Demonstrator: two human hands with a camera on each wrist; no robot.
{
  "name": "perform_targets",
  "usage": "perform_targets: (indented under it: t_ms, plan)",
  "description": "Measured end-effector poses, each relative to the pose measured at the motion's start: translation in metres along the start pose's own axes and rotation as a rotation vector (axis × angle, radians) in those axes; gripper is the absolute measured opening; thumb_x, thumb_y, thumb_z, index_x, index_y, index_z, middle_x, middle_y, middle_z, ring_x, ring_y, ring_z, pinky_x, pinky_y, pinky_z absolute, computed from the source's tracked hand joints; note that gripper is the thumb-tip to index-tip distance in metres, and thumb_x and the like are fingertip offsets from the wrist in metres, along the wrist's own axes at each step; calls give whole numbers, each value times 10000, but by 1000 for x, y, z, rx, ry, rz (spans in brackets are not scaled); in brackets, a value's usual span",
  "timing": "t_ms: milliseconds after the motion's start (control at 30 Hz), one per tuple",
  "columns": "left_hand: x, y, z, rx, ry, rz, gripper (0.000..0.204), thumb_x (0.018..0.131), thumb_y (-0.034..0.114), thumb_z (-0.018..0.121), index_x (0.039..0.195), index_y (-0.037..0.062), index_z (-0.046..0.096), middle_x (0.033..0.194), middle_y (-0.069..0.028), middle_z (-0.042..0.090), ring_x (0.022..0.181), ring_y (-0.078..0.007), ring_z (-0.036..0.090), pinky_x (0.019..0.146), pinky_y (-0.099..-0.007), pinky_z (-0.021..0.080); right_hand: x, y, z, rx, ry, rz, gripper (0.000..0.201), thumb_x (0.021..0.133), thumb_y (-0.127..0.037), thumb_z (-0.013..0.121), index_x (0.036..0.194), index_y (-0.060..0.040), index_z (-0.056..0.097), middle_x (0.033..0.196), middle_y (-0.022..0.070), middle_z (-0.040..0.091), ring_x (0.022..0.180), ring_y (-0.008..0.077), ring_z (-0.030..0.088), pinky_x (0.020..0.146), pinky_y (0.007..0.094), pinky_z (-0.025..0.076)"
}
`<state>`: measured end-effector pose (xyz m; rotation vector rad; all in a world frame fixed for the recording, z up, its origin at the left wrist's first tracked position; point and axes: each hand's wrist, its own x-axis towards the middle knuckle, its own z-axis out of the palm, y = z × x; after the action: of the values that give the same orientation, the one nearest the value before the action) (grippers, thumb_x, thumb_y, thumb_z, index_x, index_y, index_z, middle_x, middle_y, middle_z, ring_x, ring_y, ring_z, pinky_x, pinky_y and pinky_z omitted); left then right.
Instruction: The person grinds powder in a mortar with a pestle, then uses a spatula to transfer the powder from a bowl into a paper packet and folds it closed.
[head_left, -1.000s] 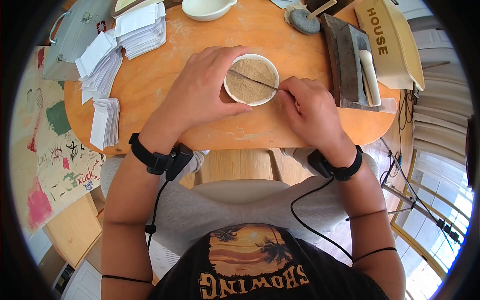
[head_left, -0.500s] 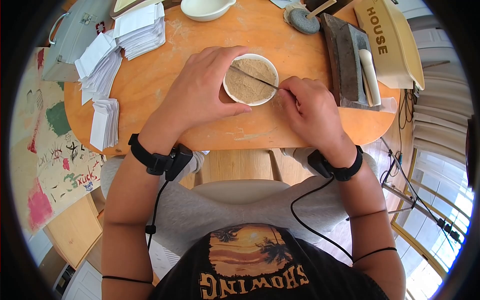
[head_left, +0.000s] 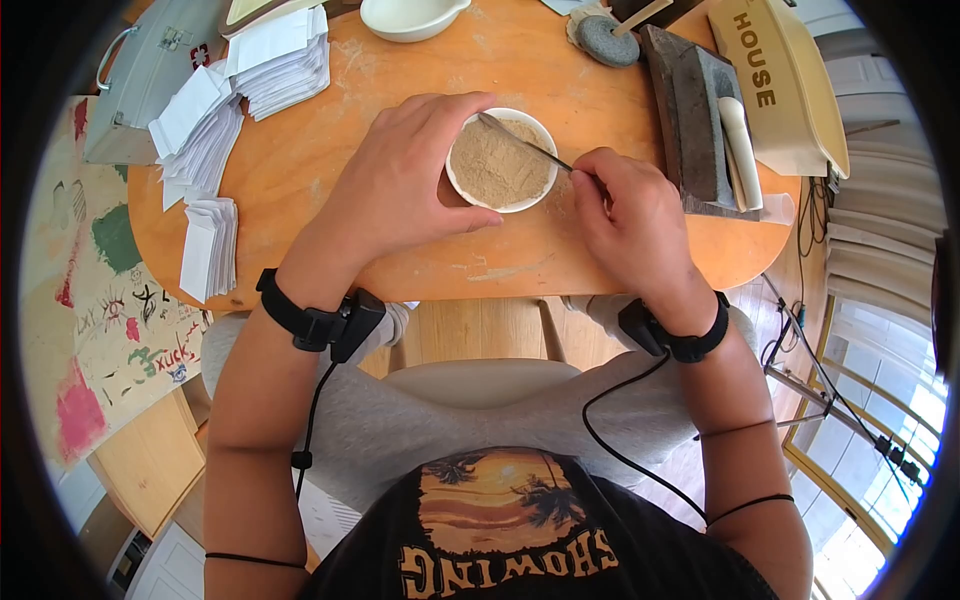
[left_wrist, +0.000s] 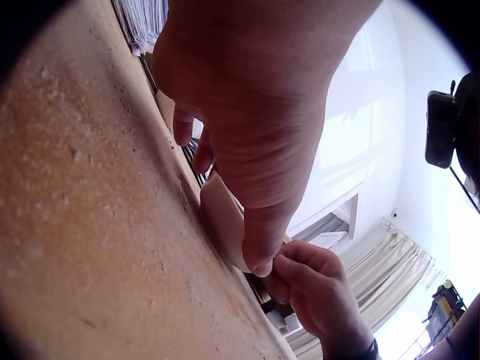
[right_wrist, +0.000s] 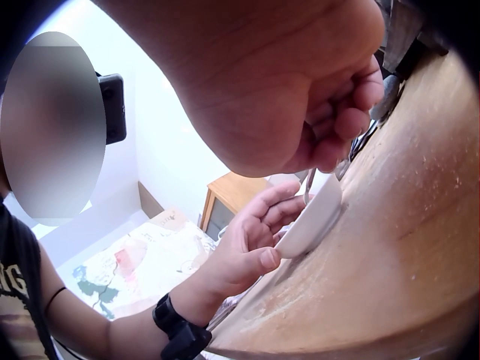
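A white bowl (head_left: 455,190) filled with tan powder (head_left: 495,170) stands on the wooden table. The left hand (head_left: 400,180) curves round the bowl's left side, thumb at the near edge and fingers at the far edge. Pinched in the right hand (head_left: 635,215), just right of the bowl, is a thin dark metal tool (head_left: 540,152); its flat end lies over the powder near the far rim. In the left wrist view the bowl (left_wrist: 223,223) shows beside the left thumb. The right wrist view shows the bowl (right_wrist: 315,217) below the right hand's curled fingers.
White paper packets (head_left: 285,60) are stacked at the left, beside a grey metal case (head_left: 150,80). An empty white bowl (head_left: 410,22) stands at the back. To the right are a round grey stone (head_left: 608,42), a dark stone block (head_left: 695,120), a pestle (head_left: 738,150) and a cream bin (head_left: 785,90).
The right hand has moved slightly to the right with the tool, whose end has shifted from the powder's left part toward the far rim. The left hand and bowl have hardly moved.
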<state>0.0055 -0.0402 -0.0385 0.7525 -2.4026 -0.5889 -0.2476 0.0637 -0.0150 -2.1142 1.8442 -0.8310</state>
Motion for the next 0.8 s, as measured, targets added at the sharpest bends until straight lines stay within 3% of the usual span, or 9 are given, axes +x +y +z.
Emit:
perform_targets:
  t_ms: [267,333,467,500,533,667,733,800]
  plan:
    - [0,-1,1,7,19,17,959,698,312,1039,1516,106,584,1303,-141,712,1256,-365,666,1080,-481,499,-1,-1,-1,9,-8,3,61,979,-82,737,945,-38,711,787,193,722,766,432,718,698,538,563]
    - [-1,0,-2,-5,-67,-51,1009,707,294,1029,1574,89,554,1486,-145,680,1386,-386,623,1187,-492,472,-1,-1,-1,9,-3,7,61,977,-82,738,942,-39,713,781,194,718,764,429,718,693,537,561]
    - [-1,0,-2,-8,-74,-59,1006,708,294,1028,1573,88,557,1486,-146,679,1386,-386,623,1187,-493,472,-4,0,-7,4,6,77,58,971,-81,744,945,-36,718,771,199,703,753,425,710,683,537,550]
    - [0,0,0,-6,-31,-28,973,704,301,1032,1539,99,574,1398,-144,696,1324,-378,643,1136,-485,485,-4,0,-8,7,-6,114,57,969,-80,745,947,-34,719,770,200,700,750,424,708,681,538,547]
    - [0,0,0,-4,11,3,940,701,308,1035,1505,109,591,1310,-142,713,1262,-369,662,1085,-477,497,-4,-1,-8,8,-6,114,57,969,-80,745,947,-34,719,770,200,700,750,424,708,681,538,547]
    - [1,1,-1,-10,-11,-16,937,704,307,1033,1506,109,591,1310,-140,714,1264,-367,662,1083,-476,497,-3,1,-6,31,1,30,53,970,-75,742,946,-34,718,756,197,692,738,424,700,673,533,541]
    - [0,1,-3,-8,-71,-61,1005,710,295,1028,1575,92,558,1500,-141,676,1397,-382,617,1198,-492,465,-4,2,-5,42,3,-10,50,971,-73,741,946,-35,718,750,196,689,733,424,697,671,531,541]
    - [0,1,-3,-9,-74,-61,1005,710,294,1027,1576,92,559,1502,-141,675,1398,-382,616,1199,-491,465,-4,2,-4,13,1,0,49,972,-71,740,945,-37,718,747,197,690,738,426,700,674,528,544]
